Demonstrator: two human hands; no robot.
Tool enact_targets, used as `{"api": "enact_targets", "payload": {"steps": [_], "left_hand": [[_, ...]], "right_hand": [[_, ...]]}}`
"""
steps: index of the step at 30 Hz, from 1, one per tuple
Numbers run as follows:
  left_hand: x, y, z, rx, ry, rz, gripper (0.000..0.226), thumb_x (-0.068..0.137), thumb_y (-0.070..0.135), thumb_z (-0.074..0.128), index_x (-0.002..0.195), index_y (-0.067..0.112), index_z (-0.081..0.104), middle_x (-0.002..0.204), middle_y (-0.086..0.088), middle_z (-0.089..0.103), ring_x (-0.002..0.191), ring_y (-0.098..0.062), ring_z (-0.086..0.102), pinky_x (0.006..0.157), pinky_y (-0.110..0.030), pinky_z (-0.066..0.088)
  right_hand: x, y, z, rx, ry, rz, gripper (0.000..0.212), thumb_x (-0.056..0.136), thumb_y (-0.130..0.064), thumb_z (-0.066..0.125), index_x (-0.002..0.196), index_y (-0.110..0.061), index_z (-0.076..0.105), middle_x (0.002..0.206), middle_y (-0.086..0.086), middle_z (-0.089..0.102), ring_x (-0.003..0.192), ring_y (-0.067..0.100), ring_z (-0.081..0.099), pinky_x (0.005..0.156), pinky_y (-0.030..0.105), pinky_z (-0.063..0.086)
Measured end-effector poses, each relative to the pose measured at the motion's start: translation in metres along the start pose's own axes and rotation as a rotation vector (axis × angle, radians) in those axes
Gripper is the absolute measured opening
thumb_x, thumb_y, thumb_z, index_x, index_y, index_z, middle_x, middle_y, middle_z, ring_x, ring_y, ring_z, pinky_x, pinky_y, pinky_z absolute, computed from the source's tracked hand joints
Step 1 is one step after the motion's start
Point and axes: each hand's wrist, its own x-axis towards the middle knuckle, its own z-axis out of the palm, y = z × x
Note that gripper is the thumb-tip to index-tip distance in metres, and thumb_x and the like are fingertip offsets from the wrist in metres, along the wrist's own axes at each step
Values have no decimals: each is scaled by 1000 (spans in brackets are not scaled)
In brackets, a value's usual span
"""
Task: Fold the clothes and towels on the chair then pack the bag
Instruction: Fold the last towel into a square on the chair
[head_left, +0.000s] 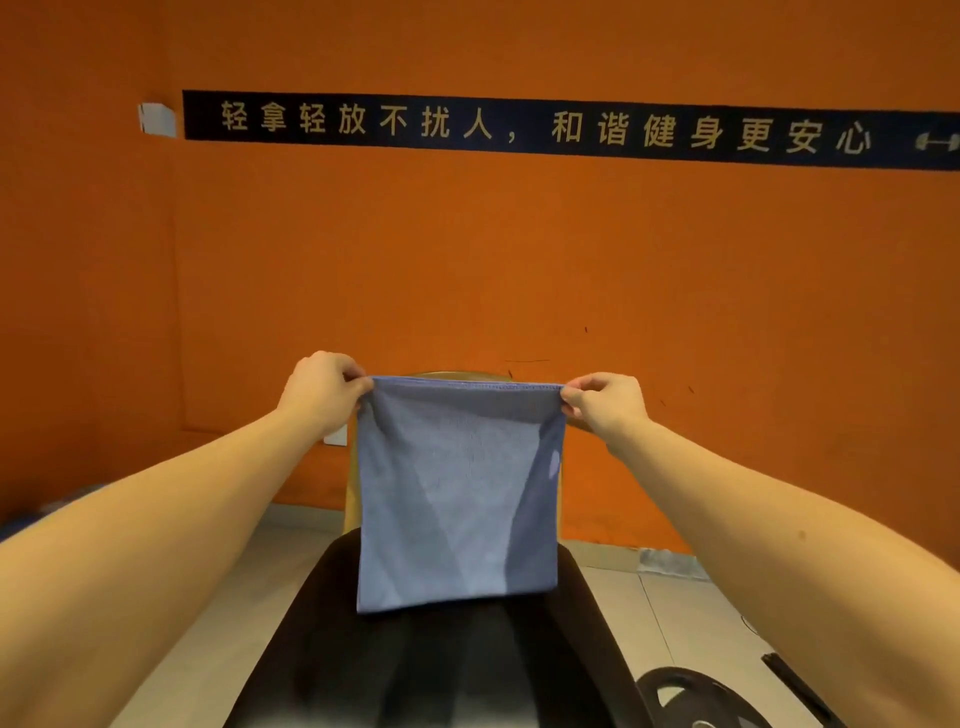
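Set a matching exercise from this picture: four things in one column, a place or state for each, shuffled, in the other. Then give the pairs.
Things
1. blue towel
2. left hand
3. banner
4. weight plate

Places or states
A. lies at the lower right edge of the view
B. hangs flat, held up by its two top corners
C. runs high across the view, dark with pale characters
D. pinches a top corner of the towel

Pairs: 1-B, 2-D, 3-C, 4-A
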Motion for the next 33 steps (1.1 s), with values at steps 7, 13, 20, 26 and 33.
{"api": "enact_targets", "payload": {"steps": [7, 13, 20, 26, 33], "left_hand": [[-41, -29, 28, -21, 71, 99, 16, 100, 26, 64, 106, 15, 73, 99, 0, 71, 94, -20, 64, 85, -40, 56], [-153, -96, 63, 155, -324, 168, 4, 99, 36, 62, 99, 34, 65, 98, 15, 66, 92, -8, 63, 79, -28, 51], [-234, -134, 75, 392, -615, 485, 26, 104, 47, 47, 115, 35, 67, 105, 17, 63, 94, -5, 57, 84, -23, 48], [-231, -133, 76, 427, -710, 630, 21, 97, 49, 48, 91, 34, 62, 84, 18, 54, 76, -6, 49, 78, -21, 45], [-170, -107, 134, 142, -458, 116, 20, 101, 40, 53, 90, 27, 64, 91, 7, 64, 80, -11, 59, 74, -37, 54]], "right_hand": [[-13, 34, 1, -78, -29, -78, 11, 85, -10, 76, 75, -14, 77, 70, 1, 71, 68, 19, 63, 69, 37, 55], [-87, 109, -17, -363, -476, 95, 5, 88, -3, 75, 86, 2, 77, 79, 15, 74, 67, 16, 69, 68, 29, 62], [-152, 166, -26, -660, -881, 139, 5, 89, -8, 75, 87, -5, 79, 79, -3, 73, 74, 5, 67, 68, 23, 57], [-146, 154, -17, -783, -1081, 208, 7, 88, -13, 75, 84, -17, 78, 86, -3, 73, 89, 16, 67, 72, 24, 56], [-92, 161, 43, -787, -740, 80, 20, 95, -16, 67, 111, -6, 71, 98, 12, 75, 86, 28, 73, 70, 30, 57]]}}
